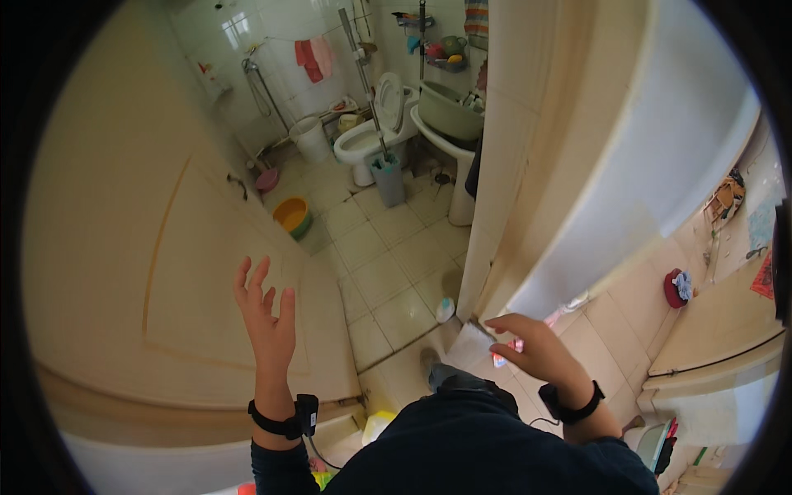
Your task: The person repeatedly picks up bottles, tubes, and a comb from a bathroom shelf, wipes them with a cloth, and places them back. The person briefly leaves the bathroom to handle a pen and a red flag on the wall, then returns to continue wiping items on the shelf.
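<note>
My left hand (pixel 267 315) is raised in front of the open bathroom door (pixel 111 247), fingers spread and holding nothing. On the right, my right hand (pixel 532 346) hangs with thumb and fingers apart, empty, near the foot of the door frame (pixel 495 260). A black strap with a small device sits on each wrist. Between the hands lies the tiled bathroom floor (pixel 390 266), with a white bottle (pixel 445 309) by the frame. Further in stand a white toilet (pixel 360 145) with its lid up and a grey mop bucket (pixel 388 179) holding a long-handled mop.
An orange and green basin (pixel 292 216) sits by the door's edge, and a white bucket (pixel 309 139) stands beside the toilet. A large green basin (pixel 451 111) rests on the washbasin (pixel 442 139). Right of the frame, a red basin (pixel 674 288) with cloth stands on the floor outside.
</note>
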`<action>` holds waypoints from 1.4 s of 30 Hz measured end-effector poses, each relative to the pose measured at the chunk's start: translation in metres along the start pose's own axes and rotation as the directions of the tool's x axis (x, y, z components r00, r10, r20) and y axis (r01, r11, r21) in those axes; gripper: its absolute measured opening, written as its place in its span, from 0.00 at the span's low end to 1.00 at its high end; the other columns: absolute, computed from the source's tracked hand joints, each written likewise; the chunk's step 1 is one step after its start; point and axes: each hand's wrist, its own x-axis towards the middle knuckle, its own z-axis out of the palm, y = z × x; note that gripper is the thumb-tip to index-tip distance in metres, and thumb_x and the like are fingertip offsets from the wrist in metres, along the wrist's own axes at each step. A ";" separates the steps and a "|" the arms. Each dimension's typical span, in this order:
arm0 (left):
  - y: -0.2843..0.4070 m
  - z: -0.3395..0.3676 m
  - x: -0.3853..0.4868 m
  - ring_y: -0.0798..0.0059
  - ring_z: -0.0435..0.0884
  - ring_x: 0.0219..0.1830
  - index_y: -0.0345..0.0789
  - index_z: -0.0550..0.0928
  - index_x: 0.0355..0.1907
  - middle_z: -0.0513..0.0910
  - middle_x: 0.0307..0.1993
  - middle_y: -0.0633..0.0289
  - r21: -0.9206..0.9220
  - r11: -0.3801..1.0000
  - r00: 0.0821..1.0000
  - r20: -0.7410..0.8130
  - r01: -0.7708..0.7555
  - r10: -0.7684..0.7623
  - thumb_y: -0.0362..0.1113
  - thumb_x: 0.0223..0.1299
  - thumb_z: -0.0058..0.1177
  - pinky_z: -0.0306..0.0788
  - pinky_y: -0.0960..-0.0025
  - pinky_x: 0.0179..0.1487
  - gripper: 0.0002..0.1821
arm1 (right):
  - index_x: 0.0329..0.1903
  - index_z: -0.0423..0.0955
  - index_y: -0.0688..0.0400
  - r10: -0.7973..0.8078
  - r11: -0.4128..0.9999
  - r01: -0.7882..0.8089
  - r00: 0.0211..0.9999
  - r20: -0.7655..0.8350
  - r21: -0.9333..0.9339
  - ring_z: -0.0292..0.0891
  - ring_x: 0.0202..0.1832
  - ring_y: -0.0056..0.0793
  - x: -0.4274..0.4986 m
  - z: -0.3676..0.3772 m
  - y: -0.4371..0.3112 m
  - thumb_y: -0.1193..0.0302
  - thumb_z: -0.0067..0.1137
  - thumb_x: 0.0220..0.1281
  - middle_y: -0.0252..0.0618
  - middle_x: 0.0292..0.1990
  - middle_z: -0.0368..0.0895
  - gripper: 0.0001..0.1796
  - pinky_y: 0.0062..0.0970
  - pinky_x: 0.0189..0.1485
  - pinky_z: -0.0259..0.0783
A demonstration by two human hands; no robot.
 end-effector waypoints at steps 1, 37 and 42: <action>-0.002 0.009 0.025 0.60 0.62 0.65 0.42 0.68 0.63 0.52 0.68 0.55 0.008 1.000 1.000 0.018 -0.014 0.014 0.32 0.62 0.51 0.65 0.56 0.62 0.25 | 0.51 0.74 0.59 0.025 1.000 -0.025 1.000 0.012 0.018 0.76 0.43 0.42 0.021 0.001 0.007 0.70 0.63 0.55 0.45 0.44 0.79 0.20 0.33 0.45 0.72; -0.055 0.410 0.619 0.64 0.69 0.61 0.33 0.68 0.61 0.59 0.66 0.55 -0.803 0.541 0.276 0.595 0.250 0.755 0.29 0.63 0.49 0.61 0.65 0.64 0.23 | 0.53 0.74 0.59 0.376 0.485 -0.874 0.170 -0.911 0.037 0.79 0.39 0.31 0.417 -0.031 -0.043 0.80 0.64 0.50 0.41 0.41 0.80 0.25 0.26 0.41 0.75; -0.006 0.446 0.610 0.66 0.68 0.62 0.35 0.67 0.62 0.57 0.67 0.57 -0.784 0.461 0.092 0.541 0.416 0.836 0.26 0.61 0.50 0.64 0.67 0.61 0.25 | 0.59 0.69 0.59 0.114 0.385 -0.922 0.088 -0.990 -0.038 0.77 0.39 0.29 0.456 -0.062 -0.045 0.82 0.64 0.48 0.43 0.52 0.75 0.31 0.26 0.41 0.75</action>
